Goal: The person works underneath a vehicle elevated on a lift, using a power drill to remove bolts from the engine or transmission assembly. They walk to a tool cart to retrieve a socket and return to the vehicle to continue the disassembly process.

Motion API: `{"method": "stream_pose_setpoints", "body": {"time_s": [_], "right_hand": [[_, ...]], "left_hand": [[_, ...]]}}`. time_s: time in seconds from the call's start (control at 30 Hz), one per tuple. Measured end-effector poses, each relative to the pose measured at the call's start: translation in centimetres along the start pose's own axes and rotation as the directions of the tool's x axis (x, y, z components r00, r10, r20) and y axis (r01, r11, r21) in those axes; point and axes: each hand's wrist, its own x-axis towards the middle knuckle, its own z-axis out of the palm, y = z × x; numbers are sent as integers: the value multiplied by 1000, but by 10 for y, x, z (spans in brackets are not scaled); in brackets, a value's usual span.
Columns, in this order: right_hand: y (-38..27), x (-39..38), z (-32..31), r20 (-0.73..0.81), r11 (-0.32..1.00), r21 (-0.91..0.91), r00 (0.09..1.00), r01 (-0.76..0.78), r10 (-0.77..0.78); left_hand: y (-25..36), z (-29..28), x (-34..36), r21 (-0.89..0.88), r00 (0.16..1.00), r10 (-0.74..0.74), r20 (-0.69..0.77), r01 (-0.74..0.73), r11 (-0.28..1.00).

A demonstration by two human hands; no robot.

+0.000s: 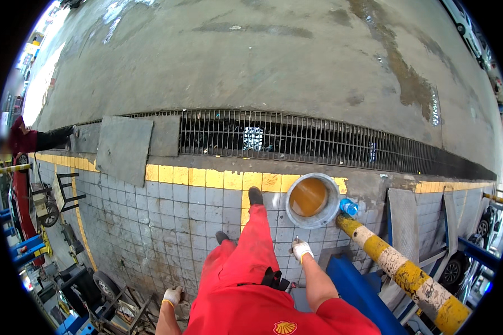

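Right hand (302,249) lower centre, near bucket (333,202) of brown liquid (309,196); left hand (173,295) lower left. Both curled, can't tell if gripping.

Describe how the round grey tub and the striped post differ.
Shape: the grey tub is broad and round; the striped post is long and narrow. Colour: the tub is plain grey outside its brown liquid; the post has yellow and whitish bands. Both are to the right of the person's legs.

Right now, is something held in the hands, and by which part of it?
It cannot be told: the gloved left hand and gloved right hand are too small in view.
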Motion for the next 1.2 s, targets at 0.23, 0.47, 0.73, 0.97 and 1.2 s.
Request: {"method": "stream_pose_setpoints", "body": {"time_s": [0.23,0.47,0.73,0.97,1.2], "right_hand": [[-20,27,-24,-38,995,-59,996,79,-81],[-66,22,-41,28,985,-117,991,130,-128],[-121,-10,-48,218,992,-63,972,105,-89],[-161,-41,-49,268,999,-1,962,44,-42],[-162,-21,-44,178,989,-76,978,128,-112]], "left_hand": [[53,17,-16,-117,999,-6,34,10,993],[74,34,-26,-53,995,72,68,-69,996],[69,46,-22,-147,991,92,101,-76,986],[68,51,-15,-183,994,99,55,-88,979],[70,83,-13,-214,989,129,72,-111,971]]}}
